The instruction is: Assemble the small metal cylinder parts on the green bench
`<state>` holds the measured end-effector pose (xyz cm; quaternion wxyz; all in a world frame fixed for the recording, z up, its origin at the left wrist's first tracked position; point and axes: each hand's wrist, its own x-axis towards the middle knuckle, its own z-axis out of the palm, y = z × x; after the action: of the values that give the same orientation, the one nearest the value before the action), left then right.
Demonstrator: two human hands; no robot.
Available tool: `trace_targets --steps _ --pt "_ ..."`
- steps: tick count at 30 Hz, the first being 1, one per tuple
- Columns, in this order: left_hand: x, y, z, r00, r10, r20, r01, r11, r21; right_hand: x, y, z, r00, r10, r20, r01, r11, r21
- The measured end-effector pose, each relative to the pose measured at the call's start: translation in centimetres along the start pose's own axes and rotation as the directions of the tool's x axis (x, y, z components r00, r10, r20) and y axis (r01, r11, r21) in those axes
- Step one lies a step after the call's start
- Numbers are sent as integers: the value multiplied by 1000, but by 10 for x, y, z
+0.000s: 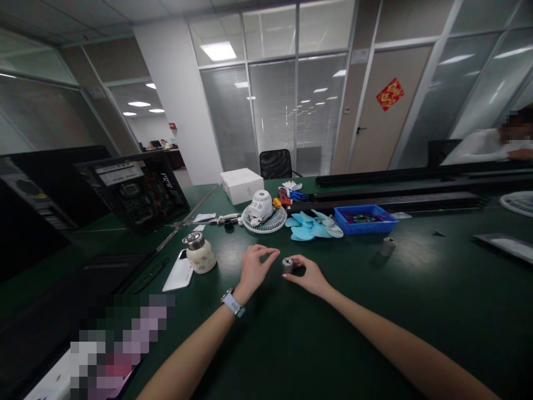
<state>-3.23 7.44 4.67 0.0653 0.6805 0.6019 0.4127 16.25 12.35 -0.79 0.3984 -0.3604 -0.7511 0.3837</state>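
Note:
My right hand [308,276] grips a small grey metal cylinder [287,265], perhaps a motor part, from its right side between thumb and fingers. The cylinder stands upright at the table's middle, its top end facing up. Just left of it, apart from it, is my left hand [255,268], thumb and forefinger brought together in a pinch. Whatever those fingertips hold, if anything, is too small to make out. A watch [233,303] is on the left wrist. Farther right on the table stands another grey cylinder [389,245].
Beyond my hands lie blue fan blades [306,226], a white fan grille [266,226] with a white housing [262,205], and a blue tray [366,226] of small parts. A cream flask [200,255] stands left beside a white phone-like slab [178,275]. A person [478,147] sits far right.

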Motion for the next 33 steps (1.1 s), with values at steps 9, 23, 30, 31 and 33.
trace_targets --steps 9,23,30,31,33 --pt "-34 -58 -14 977 -169 132 136 964 230 -2 -8 -2 999 48 -4 -48 998 -31" --pt "-32 -57 -10 952 -290 -94 285 957 -61 -35 31 -127 856 75 -512 -211 954 -213" --pt "-32 -57 -10 955 -288 -72 285 957 -44 -59 83 -207 552 182 -814 -556 808 -196" --pt "-32 -58 -10 955 -290 -68 287 957 -41 -60 84 -209 529 215 -821 -590 789 -174" --pt "-32 -57 -10 955 -291 -63 289 957 -39 -61 78 -208 498 234 -835 -627 763 -159"
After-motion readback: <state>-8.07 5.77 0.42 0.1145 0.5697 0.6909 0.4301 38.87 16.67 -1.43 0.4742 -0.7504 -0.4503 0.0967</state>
